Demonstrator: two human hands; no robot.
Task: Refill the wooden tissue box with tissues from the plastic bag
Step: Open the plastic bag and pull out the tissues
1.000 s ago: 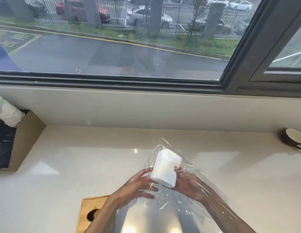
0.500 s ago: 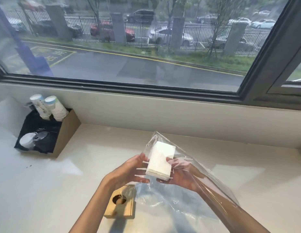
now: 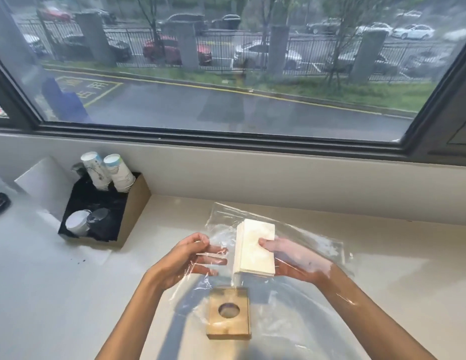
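A white stack of tissues (image 3: 256,248) is held upright above the counter, inside a clear plastic bag (image 3: 315,245). My right hand (image 3: 294,258) sits inside the bag, thumb on the stack's face and fingers behind it. My left hand (image 3: 190,255) is to the left of the stack, pinching the bag's edge, fingers partly spread and apart from the tissues. Below both hands the wooden tissue box (image 3: 228,316) lies on the counter, its lid with a round hole facing up, partly covered by the bag.
A cardboard holder (image 3: 133,203) with paper cups (image 3: 107,172) and lids stands at the left against the wall. The white counter (image 3: 382,294) stretches out to the right. A large window runs along the back.
My left hand has let go of the tissue stack and shifted left onto the bag's plastic. The stack now rests in my right hand alone. The view has swung, bringing the box under the hands.
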